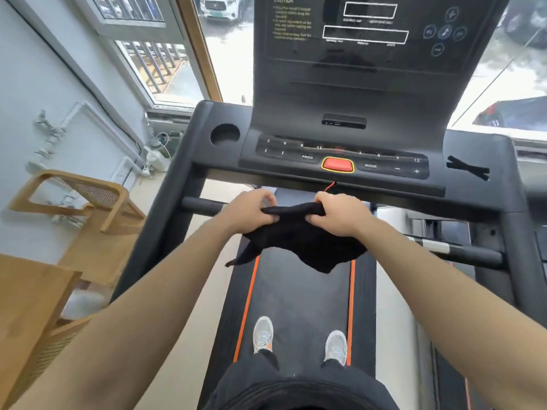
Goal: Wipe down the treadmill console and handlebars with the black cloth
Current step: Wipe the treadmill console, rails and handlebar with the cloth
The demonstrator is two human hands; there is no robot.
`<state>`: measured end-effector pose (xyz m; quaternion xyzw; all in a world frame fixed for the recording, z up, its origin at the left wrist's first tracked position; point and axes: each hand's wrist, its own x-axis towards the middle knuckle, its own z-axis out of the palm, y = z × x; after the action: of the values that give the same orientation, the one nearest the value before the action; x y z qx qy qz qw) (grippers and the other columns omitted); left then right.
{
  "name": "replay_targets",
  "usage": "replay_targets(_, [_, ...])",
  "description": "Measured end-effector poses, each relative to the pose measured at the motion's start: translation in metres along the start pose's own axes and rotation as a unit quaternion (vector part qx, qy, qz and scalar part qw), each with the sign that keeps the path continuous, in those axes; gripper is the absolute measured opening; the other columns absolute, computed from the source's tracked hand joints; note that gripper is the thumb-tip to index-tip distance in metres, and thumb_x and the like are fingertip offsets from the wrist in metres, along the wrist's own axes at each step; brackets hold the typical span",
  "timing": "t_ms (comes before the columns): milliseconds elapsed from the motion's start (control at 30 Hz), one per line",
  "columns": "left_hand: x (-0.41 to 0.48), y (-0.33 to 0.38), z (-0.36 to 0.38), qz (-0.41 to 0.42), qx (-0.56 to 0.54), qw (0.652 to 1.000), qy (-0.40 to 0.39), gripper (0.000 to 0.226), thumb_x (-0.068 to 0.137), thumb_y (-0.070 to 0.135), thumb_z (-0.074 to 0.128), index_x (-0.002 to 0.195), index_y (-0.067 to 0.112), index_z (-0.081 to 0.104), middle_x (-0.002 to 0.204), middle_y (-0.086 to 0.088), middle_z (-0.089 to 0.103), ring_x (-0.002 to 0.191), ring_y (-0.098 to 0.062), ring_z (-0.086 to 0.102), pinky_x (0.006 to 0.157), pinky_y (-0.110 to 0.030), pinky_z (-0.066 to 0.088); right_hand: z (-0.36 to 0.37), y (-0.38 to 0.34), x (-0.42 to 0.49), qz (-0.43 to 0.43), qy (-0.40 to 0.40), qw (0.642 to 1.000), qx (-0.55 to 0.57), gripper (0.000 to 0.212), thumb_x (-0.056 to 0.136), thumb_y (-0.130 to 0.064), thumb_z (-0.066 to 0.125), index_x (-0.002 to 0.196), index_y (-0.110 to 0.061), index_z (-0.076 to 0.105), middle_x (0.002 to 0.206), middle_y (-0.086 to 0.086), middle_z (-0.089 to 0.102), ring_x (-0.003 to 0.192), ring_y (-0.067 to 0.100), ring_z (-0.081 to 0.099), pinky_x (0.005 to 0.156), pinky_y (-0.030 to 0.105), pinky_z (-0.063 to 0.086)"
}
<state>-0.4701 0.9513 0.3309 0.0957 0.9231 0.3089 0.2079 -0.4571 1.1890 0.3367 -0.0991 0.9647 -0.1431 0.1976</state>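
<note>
Here, two hands [251, 211] [340, 216], one cloth [302, 244]

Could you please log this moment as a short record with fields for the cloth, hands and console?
cloth: black cloth, stretched between both hands, lower part hanging loose
left hand: grips the cloth's upper edge
right hand: grips the same edge
console: untouched by cloth; red button at its centre
stance: shoes on the treadmill belt

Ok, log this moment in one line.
left hand: grips cloth | right hand: grips cloth | cloth: hanging by bar | console: no hand on it
</note>
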Motion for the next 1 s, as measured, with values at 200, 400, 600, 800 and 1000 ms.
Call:
replay_targets(200, [0.056, -0.001, -0.017, 0.008, 0.263, 0.955, 0.137, 0.03, 0.083, 0.031, 0.064, 0.112, 0.028, 0.062, 0.111, -0.001, 0.067, 0.105, -0.028, 0.059, 0.086, -0.039, 0.044, 0.008, -0.007, 0.049, 0.041, 0.216, 0.971, -0.091, 0.05, 0.084, -0.028, 0.067, 0.131, -0.013, 0.055, 0.122, 0.013, 0.056, 0.11, 0.037, 0.053, 0.088, 0.044, 0.044])
replay_targets(400, [0.028, -0.029, 0.053, 0.219, 0.259, 0.931, 0.138, 0.059, 0.069, 0.047, 0.063, 0.12, 0.016, 0.06, 0.115, -0.002, 0.064, 0.103, -0.026, 0.061, 0.086, -0.041, 0.048, 0.094, -0.031, 0.003, -0.037, 0.212, 0.971, -0.105, 0.057, 0.077, -0.041, 0.064, 0.124, -0.008, 0.057, 0.115, 0.009, 0.06, 0.102, 0.03, 0.058, 0.087, 0.041, 0.047])
replay_targets(600, [0.059, -0.027, 0.054, 0.082, 0.358, 0.929, -0.035, 0.028, 0.073, 0.041, 0.066, 0.095, 0.026, 0.06, 0.082, 0.004, 0.066, 0.074, -0.023, 0.064, 0.064, -0.033, 0.047, 0.08, -0.035, 0.05, 0.06, 0.02, 0.988, -0.142, 0.023, 0.078, -0.025, 0.07, 0.096, -0.02, 0.058, 0.091, 0.001, 0.067, 0.083, 0.026, 0.065, 0.066, 0.033, 0.043])
replay_targets(800, [0.1, -0.014, 0.023, -0.011, 0.202, 0.909, -0.364, 0.042, 0.066, 0.042, 0.079, 0.101, 0.02, 0.069, 0.087, 0.001, 0.071, 0.078, -0.016, 0.068, 0.076, -0.036, 0.06, 0.039, -0.029, 0.087, 0.048, -0.283, 0.958, -0.023, 0.022, 0.071, -0.032, 0.079, 0.08, -0.022, 0.062, 0.077, -0.002, 0.066, 0.066, 0.015, 0.062, 0.055, 0.027, 0.046])
replay_targets(1000, [0.055, -0.057, 0.062, 0.2, 0.358, 0.91, 0.058, 0.018, 0.074, 0.027, 0.068, 0.087, 0.019, 0.059, 0.074, -0.002, 0.062, 0.067, -0.028, 0.062, 0.058, -0.035, 0.036, 0.1, -0.032, 0.054, 0.015, 0.104, 0.981, -0.161, 0.022, 0.072, -0.024, 0.072, 0.078, -0.019, 0.052, 0.067, -0.001, 0.058, 0.061, 0.028, 0.059, 0.053, 0.032, 0.034])
